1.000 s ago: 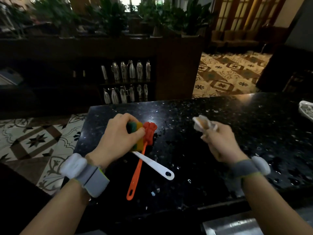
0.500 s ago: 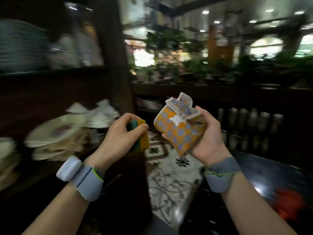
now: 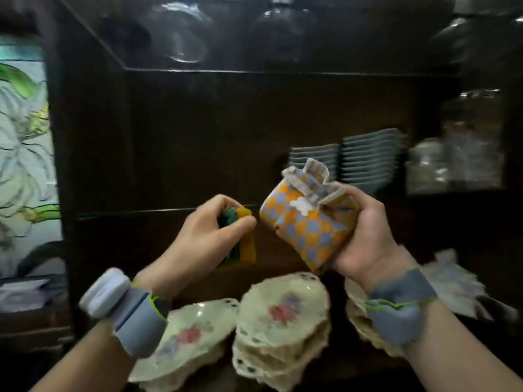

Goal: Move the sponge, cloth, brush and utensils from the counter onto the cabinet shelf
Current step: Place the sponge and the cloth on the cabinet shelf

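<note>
My left hand (image 3: 198, 239) grips a yellow and green sponge (image 3: 243, 244), held upright in front of the dark wooden cabinet. My right hand (image 3: 365, 239) holds a bunched orange and blue checked cloth (image 3: 305, 224) with a pale hem sticking up. Both hands hover just in front of the edge of the cabinet shelf (image 3: 141, 213), with the sponge and cloth close together but apart. The brush, the utensils and the counter are out of view.
Stacks of lace-edged floral plates (image 3: 280, 315) sit on the lower shelf under my hands. Grey plate stacks (image 3: 368, 159) and glass jars (image 3: 464, 154) stand on the shelf at the right. Glassware (image 3: 181, 38) fills the top shelf. A painted glass panel (image 3: 25, 154) is at the left.
I have turned from the black counter to face the cabinet. Both hands carried the sponge and the cloth up to shelf height. The brush and utensils have dropped out of view.
</note>
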A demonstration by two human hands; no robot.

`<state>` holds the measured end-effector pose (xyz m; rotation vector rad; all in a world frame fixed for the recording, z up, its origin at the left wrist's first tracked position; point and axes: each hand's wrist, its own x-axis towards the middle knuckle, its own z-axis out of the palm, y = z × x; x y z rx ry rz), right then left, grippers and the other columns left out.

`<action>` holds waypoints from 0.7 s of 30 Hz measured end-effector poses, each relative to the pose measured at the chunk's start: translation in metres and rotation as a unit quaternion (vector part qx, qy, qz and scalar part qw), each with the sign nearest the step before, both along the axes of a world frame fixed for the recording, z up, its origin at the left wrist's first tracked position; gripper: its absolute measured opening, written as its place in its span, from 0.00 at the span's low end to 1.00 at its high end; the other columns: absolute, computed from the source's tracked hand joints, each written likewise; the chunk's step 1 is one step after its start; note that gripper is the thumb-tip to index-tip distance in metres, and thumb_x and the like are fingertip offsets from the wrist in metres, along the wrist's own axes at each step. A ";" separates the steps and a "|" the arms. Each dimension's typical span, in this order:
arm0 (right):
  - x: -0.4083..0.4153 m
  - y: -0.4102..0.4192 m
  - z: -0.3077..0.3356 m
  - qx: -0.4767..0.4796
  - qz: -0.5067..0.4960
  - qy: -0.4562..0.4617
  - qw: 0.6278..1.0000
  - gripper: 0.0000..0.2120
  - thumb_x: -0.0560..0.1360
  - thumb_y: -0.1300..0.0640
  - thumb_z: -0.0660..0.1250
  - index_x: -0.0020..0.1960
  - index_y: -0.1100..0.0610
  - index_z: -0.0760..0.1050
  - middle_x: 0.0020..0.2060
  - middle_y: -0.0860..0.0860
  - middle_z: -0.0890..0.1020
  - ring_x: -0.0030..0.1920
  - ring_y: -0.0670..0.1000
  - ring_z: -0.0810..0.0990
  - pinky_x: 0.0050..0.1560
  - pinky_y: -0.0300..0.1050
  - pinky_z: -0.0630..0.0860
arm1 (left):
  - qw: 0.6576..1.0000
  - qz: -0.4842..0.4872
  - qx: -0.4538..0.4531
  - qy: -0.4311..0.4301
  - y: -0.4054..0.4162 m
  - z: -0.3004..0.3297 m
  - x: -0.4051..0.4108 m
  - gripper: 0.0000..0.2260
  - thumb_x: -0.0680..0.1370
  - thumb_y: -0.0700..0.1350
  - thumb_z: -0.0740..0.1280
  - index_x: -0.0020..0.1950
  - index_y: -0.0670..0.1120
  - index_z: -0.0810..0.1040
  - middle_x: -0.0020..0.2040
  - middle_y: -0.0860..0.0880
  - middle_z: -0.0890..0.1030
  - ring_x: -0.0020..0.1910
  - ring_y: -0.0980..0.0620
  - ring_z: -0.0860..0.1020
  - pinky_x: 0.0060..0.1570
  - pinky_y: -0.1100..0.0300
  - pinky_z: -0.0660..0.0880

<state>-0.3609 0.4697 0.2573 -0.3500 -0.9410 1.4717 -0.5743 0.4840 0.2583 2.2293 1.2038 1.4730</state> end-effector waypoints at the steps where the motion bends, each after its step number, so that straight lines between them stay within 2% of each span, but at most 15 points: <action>1: -0.018 0.019 0.012 0.008 0.010 -0.002 1.000 0.23 0.75 0.49 0.58 0.65 0.60 0.77 0.64 0.61 0.79 0.64 0.62 0.77 0.69 0.60 0.66 | 1.000 0.015 0.010 0.002 0.013 0.012 -0.021 0.09 0.74 0.54 0.70 0.51 0.52 0.78 0.45 0.52 0.80 0.45 0.56 0.80 0.37 0.67 0.73; 3: -0.053 0.057 0.038 0.028 0.027 -0.004 0.999 0.23 0.75 0.48 0.58 0.63 0.59 0.79 0.63 0.62 0.80 0.64 0.63 0.77 0.68 0.62 0.66 | 0.999 0.052 0.010 0.004 0.036 0.037 -0.061 0.11 0.73 0.55 0.69 0.53 0.53 0.77 0.46 0.53 0.79 0.45 0.55 0.79 0.37 0.65 0.73; 5: -0.074 0.082 0.058 0.042 0.019 -0.027 0.999 0.22 0.75 0.49 0.58 0.60 0.59 0.80 0.61 0.61 0.81 0.62 0.63 0.79 0.66 0.60 0.70 | 0.996 0.092 -0.021 -0.004 0.057 0.059 -0.088 0.13 0.73 0.57 0.69 0.54 0.53 0.77 0.47 0.53 0.78 0.45 0.55 0.78 0.37 0.61 0.73; 9: -0.120 0.139 0.096 0.038 -0.006 -0.125 0.991 0.18 0.75 0.51 0.59 0.52 0.60 0.82 0.57 0.58 0.82 0.60 0.60 0.79 0.57 0.54 0.74 | 0.978 0.160 -0.132 0.009 0.117 0.101 -0.139 0.15 0.72 0.57 0.70 0.53 0.49 0.79 0.48 0.46 0.79 0.46 0.49 0.78 0.44 0.55 0.74; 12: -0.143 0.184 0.113 0.020 -0.022 -0.213 0.977 0.15 0.75 0.52 0.59 0.45 0.60 0.81 0.45 0.59 0.83 0.47 0.58 0.80 0.50 0.50 0.75 | 0.957 0.214 -0.185 0.070 0.167 0.112 -0.160 0.22 0.70 0.60 0.70 0.58 0.48 0.79 0.54 0.43 0.79 0.53 0.42 0.78 0.49 0.52 0.75; 15: -0.164 0.230 0.117 -0.006 -0.032 -0.282 0.959 0.16 0.75 0.51 0.59 0.37 0.59 0.79 0.33 0.56 0.80 0.36 0.55 0.76 0.43 0.45 0.73 | 0.932 0.263 -0.204 0.146 0.213 0.107 -0.171 0.26 0.66 0.63 0.70 0.55 0.46 0.80 0.52 0.41 0.82 0.51 0.41 0.81 0.52 0.50 0.77; 17: -0.183 0.263 0.112 -0.031 -0.039 -0.342 0.938 0.15 0.74 0.48 0.59 0.36 0.57 0.74 0.30 0.54 0.76 0.32 0.53 0.73 0.37 0.42 0.69 | 0.913 0.290 -0.223 0.179 0.240 0.097 -0.178 0.24 0.67 0.63 0.69 0.54 0.46 0.79 0.52 0.43 0.82 0.50 0.43 0.80 0.54 0.51 0.77; 18: -0.189 0.271 0.112 -0.035 -0.045 -0.403 0.914 0.16 0.74 0.46 0.59 0.38 0.57 0.75 0.29 0.54 0.77 0.31 0.53 0.72 0.36 0.41 0.68 | 0.905 0.304 -0.219 0.200 0.246 0.096 -0.179 0.23 0.68 0.62 0.69 0.53 0.47 0.79 0.53 0.43 0.81 0.50 0.44 0.80 0.54 0.53 0.77; 19: -0.196 0.277 0.107 -0.031 -0.055 -0.490 0.869 0.20 0.75 0.42 0.58 0.44 0.59 0.77 0.33 0.55 0.79 0.35 0.54 0.74 0.39 0.42 0.70 | 0.899 0.315 -0.215 0.217 0.254 0.092 -0.181 0.22 0.69 0.62 0.68 0.53 0.47 0.80 0.53 0.44 0.81 0.50 0.45 0.79 0.52 0.54 0.76; 21: -0.206 0.273 0.103 0.008 -0.078 -0.689 0.721 0.29 0.75 0.34 0.54 0.61 0.55 0.76 0.50 0.56 0.79 0.52 0.58 0.77 0.52 0.49 0.72 | 0.888 0.337 -0.199 0.242 0.261 0.092 -0.181 0.23 0.71 0.62 0.66 0.55 0.46 0.80 0.55 0.44 0.81 0.52 0.44 0.79 0.49 0.56 0.76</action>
